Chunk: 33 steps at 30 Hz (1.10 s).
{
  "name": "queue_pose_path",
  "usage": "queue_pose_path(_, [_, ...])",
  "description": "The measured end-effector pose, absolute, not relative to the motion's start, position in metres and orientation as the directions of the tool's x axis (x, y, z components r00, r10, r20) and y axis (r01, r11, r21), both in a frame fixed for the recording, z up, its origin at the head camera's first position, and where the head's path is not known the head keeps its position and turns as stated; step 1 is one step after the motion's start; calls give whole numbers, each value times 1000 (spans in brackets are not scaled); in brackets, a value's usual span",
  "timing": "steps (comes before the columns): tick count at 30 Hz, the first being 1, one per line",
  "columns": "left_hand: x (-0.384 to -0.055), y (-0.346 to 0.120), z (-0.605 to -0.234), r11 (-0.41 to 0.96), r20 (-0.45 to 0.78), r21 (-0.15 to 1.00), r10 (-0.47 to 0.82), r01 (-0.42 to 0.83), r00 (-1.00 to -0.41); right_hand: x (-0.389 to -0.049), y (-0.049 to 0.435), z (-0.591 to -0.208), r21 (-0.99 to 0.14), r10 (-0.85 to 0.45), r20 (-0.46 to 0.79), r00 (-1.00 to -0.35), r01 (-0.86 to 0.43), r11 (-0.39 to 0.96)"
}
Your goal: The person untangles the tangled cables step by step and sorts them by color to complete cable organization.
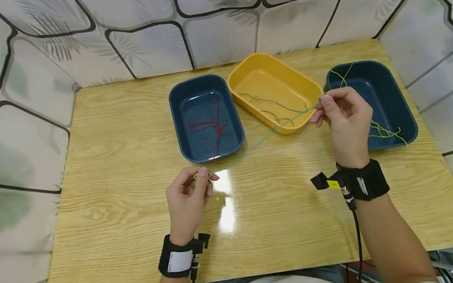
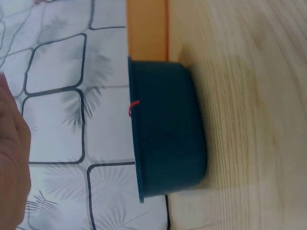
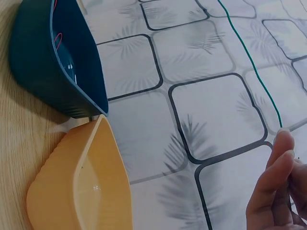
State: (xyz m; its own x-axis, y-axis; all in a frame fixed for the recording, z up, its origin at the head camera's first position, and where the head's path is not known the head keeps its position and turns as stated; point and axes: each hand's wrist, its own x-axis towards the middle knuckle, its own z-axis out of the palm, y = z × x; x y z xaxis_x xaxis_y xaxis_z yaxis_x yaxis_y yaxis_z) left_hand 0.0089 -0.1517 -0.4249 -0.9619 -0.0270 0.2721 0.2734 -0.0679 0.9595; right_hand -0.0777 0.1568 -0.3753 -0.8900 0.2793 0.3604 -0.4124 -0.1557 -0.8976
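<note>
A thin green string [image 1: 262, 140] is stretched between the two hands, crossing over the front corner of a yellow tray [image 1: 247, 67]. My right hand [image 1: 347, 117] pinches one end above the tray's right corner; in the right wrist view the string [image 3: 254, 69] runs up from its fingertips. Nearer the table's front, my left hand [image 1: 188, 195] has thumb and fingers together at the string's other end. A small yellowish loop [image 1: 196, 176] shows between those fingers; its kind is unclear. In the left wrist view only part of the left hand [image 2: 12, 158] appears.
A dark blue tray [image 1: 188, 154] holds red strings [image 1: 217, 127]. Another blue tray [image 1: 410, 123] at the right has yellow-green strings [image 1: 384, 133], some over its rim. Thin dark strings [image 1: 277, 119] lie in the yellow tray. A patterned cloth wall [image 1: 220, 38] borders the wooden table [image 1: 118, 176].
</note>
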Motion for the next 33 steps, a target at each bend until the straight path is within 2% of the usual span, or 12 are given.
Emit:
queue_pose_path(7, [12,-147,-420,-151,152,971,-206,185,-967,-78,160,-374,-864,392,376,-840,-471,-180])
queue_pose_path(14, [12,-138,-414,-201,78,967,-347,155,-935,-78,158,-373,-830,452,374,-810,-509,-226])
queue_pose_path(17, [14,-138,-412,-232,87,958,-322,168,-943,-79,158,-372,-817,486,368,-793,-525,-238])
queue_pose_path(21, [17,-140,-412,-260,171,941,-185,216,-968,-81,162,-370,-809,514,347,-784,-528,-260])
queue_pose_path(24, [19,-141,-412,-268,227,934,-74,239,-971,-83,166,-370,-813,507,306,-806,-498,-301])
queue_pose_path(26, [19,-142,-412,-259,237,935,-44,240,-970,-84,169,-371,-842,472,275,-838,-446,-303])
queue_pose_path(28, [18,-142,-412,-239,242,939,-45,246,-969,-84,172,-373,-901,432,265,-862,-381,-209])
queue_pose_path(30, [15,-141,-412,-213,254,941,-64,262,-965,-82,172,-376,-942,395,309,-865,-335,4])
queue_pose_path(33, [12,-139,-413,-188,283,938,-78,293,-956,-77,166,-376,-854,389,490,-780,-340,394])
